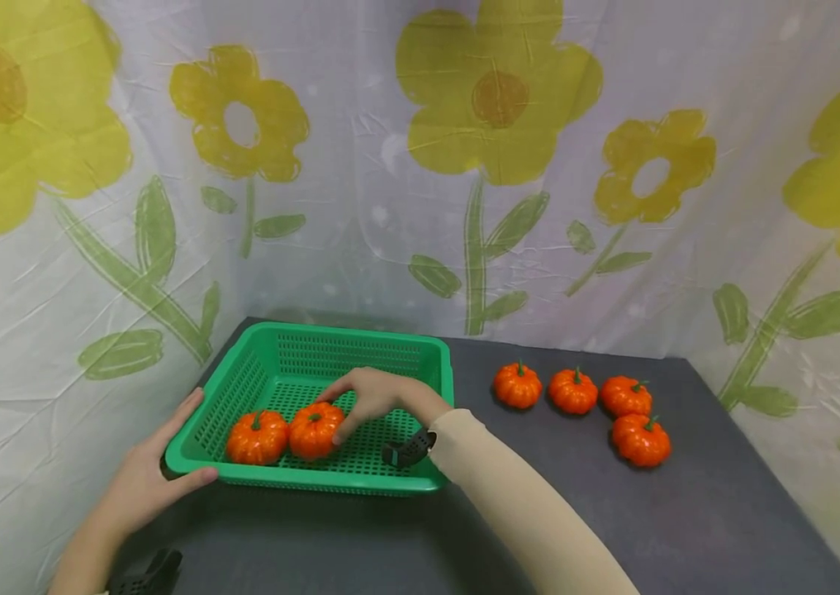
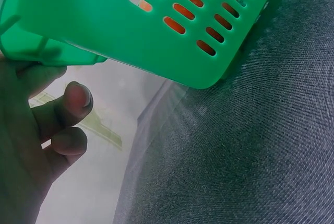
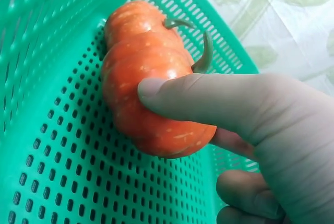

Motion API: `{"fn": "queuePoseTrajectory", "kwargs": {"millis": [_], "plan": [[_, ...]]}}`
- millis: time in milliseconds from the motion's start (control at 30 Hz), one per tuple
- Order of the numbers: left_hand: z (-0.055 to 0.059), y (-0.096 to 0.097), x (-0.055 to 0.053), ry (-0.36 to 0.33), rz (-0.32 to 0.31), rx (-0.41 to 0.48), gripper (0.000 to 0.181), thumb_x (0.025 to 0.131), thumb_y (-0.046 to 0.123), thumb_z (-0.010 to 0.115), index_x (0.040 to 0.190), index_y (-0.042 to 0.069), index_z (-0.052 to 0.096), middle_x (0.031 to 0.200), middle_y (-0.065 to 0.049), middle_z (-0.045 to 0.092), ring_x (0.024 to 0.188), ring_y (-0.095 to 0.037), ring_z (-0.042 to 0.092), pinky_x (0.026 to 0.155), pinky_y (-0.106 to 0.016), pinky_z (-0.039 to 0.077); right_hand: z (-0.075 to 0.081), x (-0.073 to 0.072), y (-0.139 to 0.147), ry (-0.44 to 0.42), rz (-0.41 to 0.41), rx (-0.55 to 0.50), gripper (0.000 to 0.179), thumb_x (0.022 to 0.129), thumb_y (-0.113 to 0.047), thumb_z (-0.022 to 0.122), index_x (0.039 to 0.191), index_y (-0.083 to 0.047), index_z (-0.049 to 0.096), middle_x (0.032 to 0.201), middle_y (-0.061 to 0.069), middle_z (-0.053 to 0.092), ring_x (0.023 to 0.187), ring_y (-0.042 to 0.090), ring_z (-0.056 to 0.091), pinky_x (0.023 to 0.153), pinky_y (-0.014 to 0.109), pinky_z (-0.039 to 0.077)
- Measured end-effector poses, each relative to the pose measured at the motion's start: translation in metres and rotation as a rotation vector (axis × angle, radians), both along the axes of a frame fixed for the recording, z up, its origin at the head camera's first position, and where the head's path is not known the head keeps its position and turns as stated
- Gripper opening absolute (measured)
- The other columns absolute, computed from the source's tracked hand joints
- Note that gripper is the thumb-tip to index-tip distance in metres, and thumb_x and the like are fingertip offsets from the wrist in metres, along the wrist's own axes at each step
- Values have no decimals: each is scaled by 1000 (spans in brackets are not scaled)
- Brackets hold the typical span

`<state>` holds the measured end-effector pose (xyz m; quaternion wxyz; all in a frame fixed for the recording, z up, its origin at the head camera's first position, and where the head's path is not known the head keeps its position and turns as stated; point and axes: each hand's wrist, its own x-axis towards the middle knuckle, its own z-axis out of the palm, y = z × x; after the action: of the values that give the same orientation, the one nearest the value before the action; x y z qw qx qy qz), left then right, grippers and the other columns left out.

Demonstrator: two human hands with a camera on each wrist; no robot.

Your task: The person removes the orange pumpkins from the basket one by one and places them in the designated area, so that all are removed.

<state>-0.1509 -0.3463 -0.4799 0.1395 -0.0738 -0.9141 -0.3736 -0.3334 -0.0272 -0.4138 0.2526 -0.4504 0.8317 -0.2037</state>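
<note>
A green plastic basket [image 1: 308, 478] with slotted walls stands on the dark table. Inside, toward its left front, two small orange pumpkins sit side by side. My right hand [image 1: 375, 395] reaches in over the basket and grips the right-hand pumpkin [image 1: 313, 431] from above. In the right wrist view, the thumb [image 3: 182, 98] presses on that pumpkin's side, below its green stem. The left-hand pumpkin [image 1: 257, 438] is right against it. My left hand [image 1: 143, 479] holds the basket's near left corner, thumb along the front rim and fingers along the left side; some fingertips [image 2: 78, 98] show below the rim.
To the right of the basket several more orange pumpkins lie on the table: one [image 1: 517, 385] nearest the basket, another [image 1: 572, 391] beside it, two [image 1: 626, 397] farther right close together. A flower-patterned curtain [image 1: 360, 165] hangs behind and at both sides.
</note>
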Motion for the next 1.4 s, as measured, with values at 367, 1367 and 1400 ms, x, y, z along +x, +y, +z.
{"fn": "queuePoseTrajectory", "kwargs": {"millis": [367, 1367, 1400], "plan": [[-2, 0, -1, 8, -21, 33, 106, 88, 23, 85, 171, 34, 21, 170, 31, 15, 134, 23, 19, 97, -82, 37, 2, 4, 13, 47, -35, -62, 67, 86, -37, 89, 147, -23, 66, 149, -4, 63, 139, 16, 55, 108, 30, 51], [-6, 1, -2, 43, 5, 15, 106, 86, 23, 87, 171, 32, 24, 168, 34, 18, 127, 29, 20, 102, -78, 37, 14, 50, 100, 171, -384, -472, 70, 87, -35, 87, 148, -11, 63, 141, 9, 69, 43, 7, 27, 46, 23, 36], [-6, 1, -2, 43, 5, 14, 106, 86, 23, 87, 171, 32, 24, 169, 33, 18, 126, 29, 20, 102, -77, 36, 13, 52, 103, 179, -401, -482, 70, 87, -35, 87, 148, -11, 63, 139, 8, 70, 43, 7, 27, 47, 23, 37]]}}
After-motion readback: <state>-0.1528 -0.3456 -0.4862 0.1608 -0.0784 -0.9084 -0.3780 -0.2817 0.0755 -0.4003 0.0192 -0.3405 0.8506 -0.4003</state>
